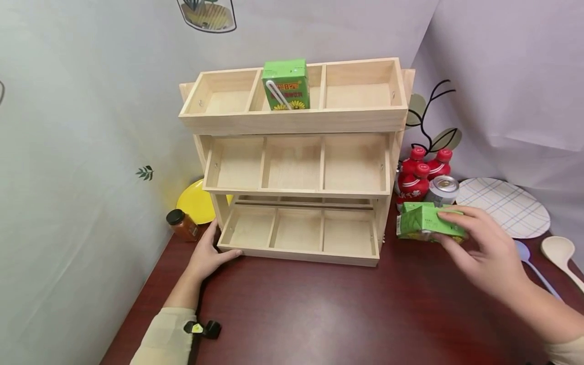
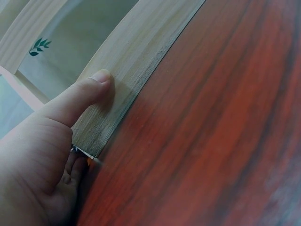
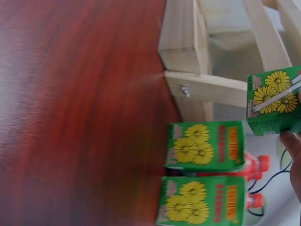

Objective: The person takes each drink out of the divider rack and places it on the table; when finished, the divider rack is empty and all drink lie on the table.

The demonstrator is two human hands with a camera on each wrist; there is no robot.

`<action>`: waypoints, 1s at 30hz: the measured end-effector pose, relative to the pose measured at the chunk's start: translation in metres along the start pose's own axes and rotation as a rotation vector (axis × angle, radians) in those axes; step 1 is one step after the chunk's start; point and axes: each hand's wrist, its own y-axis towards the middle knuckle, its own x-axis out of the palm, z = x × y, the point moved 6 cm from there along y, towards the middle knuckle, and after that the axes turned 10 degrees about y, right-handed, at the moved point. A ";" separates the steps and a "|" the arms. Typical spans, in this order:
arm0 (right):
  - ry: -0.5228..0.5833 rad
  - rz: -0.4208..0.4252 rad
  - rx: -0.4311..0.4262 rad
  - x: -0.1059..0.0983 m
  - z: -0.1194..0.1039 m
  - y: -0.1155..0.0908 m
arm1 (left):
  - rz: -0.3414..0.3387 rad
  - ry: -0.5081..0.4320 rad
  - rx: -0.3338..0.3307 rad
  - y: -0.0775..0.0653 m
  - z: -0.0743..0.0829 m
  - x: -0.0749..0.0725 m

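My left hand point(image 1: 206, 255) grips the lower left corner of a three-tier wooden shelf point(image 1: 292, 123). In the left wrist view its thumb presses the front board point(image 2: 117, 70), and the other fingers go round the side, partly hidden. My right hand point(image 1: 490, 248) holds a green drink carton point(image 1: 429, 221) to the right of the shelf. The right wrist view shows this held carton point(image 3: 273, 101) with yellow flowers and a straw, above two similar cartons point(image 3: 204, 146) on the table. Another green carton point(image 1: 286, 86) stands in the top tier's middle compartment.
Red-capped bottles point(image 1: 414, 182) and a silver can point(image 1: 443, 189) stand right of the shelf. Beyond them are a checked oval mat point(image 1: 502, 208), a blue spoon point(image 1: 523, 252) and a cream ladle point(image 1: 558, 248). On the left are a dark-lidded jar point(image 1: 183, 226) and a yellow plate point(image 1: 196, 203).
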 end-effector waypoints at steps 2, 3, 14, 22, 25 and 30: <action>-0.008 -0.023 0.023 0.000 0.009 -0.008 | 0.007 -0.003 0.010 0.001 -0.006 0.001; -0.008 -0.034 0.035 0.001 0.012 -0.011 | 0.010 -0.003 0.014 0.001 -0.009 0.002; -0.036 -0.214 0.121 0.008 0.045 -0.044 | 0.014 0.033 -0.003 0.001 -0.032 0.008; -0.069 -0.335 0.173 0.010 0.060 -0.059 | 0.001 -0.003 -0.021 -0.001 -0.003 0.003; -0.094 -0.359 0.245 0.009 0.068 -0.063 | -0.001 0.015 -0.027 0.000 -0.010 0.004; -0.098 -0.379 0.312 0.008 0.078 -0.066 | 0.006 0.020 -0.020 0.000 -0.012 0.002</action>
